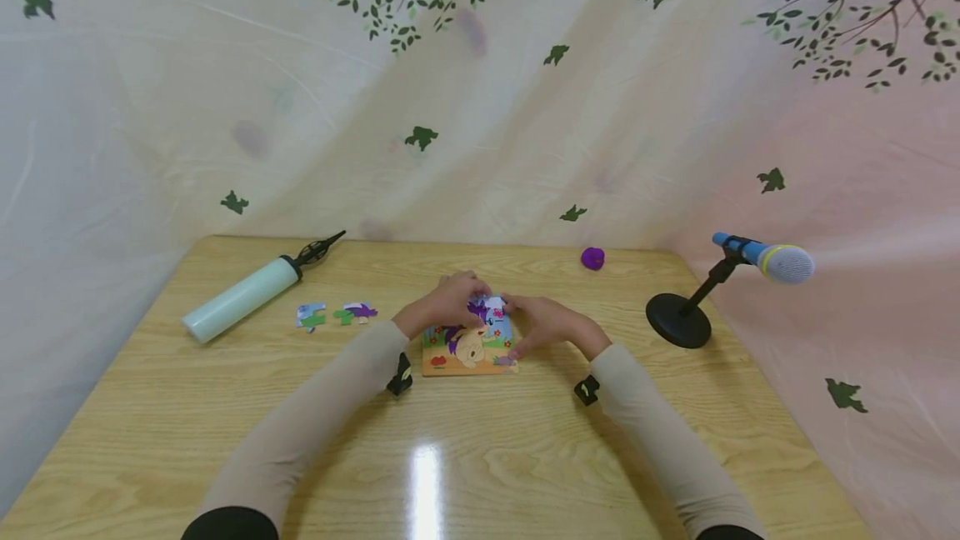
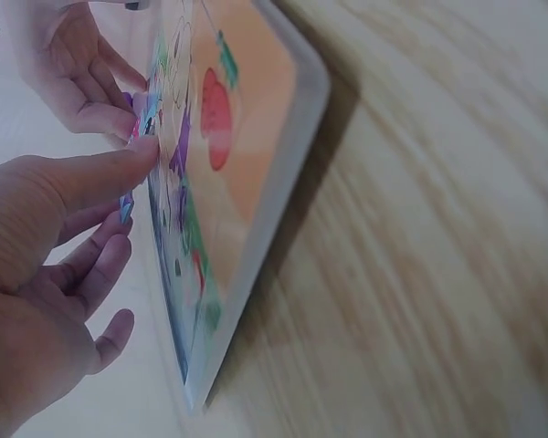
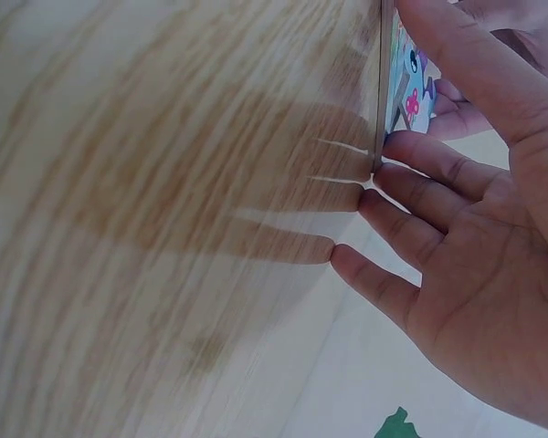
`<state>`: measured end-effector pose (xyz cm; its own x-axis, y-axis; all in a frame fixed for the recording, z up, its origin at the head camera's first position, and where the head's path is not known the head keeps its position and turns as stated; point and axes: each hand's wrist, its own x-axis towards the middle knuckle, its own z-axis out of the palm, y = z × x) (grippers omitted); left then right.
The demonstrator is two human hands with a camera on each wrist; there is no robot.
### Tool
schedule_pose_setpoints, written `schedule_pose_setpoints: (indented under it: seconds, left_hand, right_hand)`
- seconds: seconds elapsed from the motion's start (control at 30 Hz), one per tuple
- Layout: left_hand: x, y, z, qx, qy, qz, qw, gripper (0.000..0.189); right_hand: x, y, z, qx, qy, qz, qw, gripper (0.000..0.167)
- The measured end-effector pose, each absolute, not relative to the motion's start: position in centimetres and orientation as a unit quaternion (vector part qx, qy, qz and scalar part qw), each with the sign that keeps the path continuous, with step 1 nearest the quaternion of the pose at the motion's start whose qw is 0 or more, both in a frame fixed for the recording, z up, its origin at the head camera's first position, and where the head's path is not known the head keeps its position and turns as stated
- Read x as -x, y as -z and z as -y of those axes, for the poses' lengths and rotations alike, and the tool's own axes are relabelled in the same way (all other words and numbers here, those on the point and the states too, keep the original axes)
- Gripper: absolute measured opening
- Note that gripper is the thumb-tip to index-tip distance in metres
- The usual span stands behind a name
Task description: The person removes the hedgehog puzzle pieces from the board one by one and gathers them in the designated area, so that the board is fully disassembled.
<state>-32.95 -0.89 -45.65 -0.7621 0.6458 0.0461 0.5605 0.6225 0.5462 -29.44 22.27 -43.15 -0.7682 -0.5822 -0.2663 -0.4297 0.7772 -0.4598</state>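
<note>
A small cartoon pony jigsaw puzzle [image 1: 442,366] lies in its flat tray at the middle of the table. Over its upper part, my left hand [image 1: 452,300] pinches a puzzle piece [image 2: 126,208] between thumb and fingers; in the left wrist view the piece shows as a thin colourful edge close to the puzzle's face. My right hand [image 1: 551,323] is at the right side, its thumb by the near right corner. In the right wrist view, fairly straight fingers [image 3: 374,278] touch the table and the tray's edge, and a tilted piece [image 3: 411,105] shows beyond them.
Left of the puzzle lie loose pieces in two groups, one nearer [image 1: 358,312] and one farther [image 1: 311,315]. Beyond them is a pale green hand pump [image 1: 243,298]. A purple lump [image 1: 592,258] sits at the back, and a blue microphone [image 1: 783,263] on a black stand [image 1: 678,321] at right.
</note>
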Motion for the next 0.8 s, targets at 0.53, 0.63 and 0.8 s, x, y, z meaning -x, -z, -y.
schedule_pose_setpoints:
  seconds: [0.53, 0.63, 0.8]
  left_hand:
    - [32.84, 45.86, 0.61, -0.327, -0.260, -0.907, 0.057, 0.049]
    - [32.71, 45.79, 0.58, -0.331, -0.249, -0.909, 0.049, 0.048]
    - [32.52, 45.61, 0.56, -0.331, -0.238, -0.912, 0.046, 0.048]
  right_hand:
    - [29.61, 43.32, -22.28, 0.272, 0.193, -0.920, 0.205, 0.103]
    - [29.63, 43.30, -22.32, 0.274, 0.189, -0.921, 0.203, 0.104]
    - [29.68, 43.28, -22.36, 0.276, 0.185, -0.921, 0.201, 0.103]
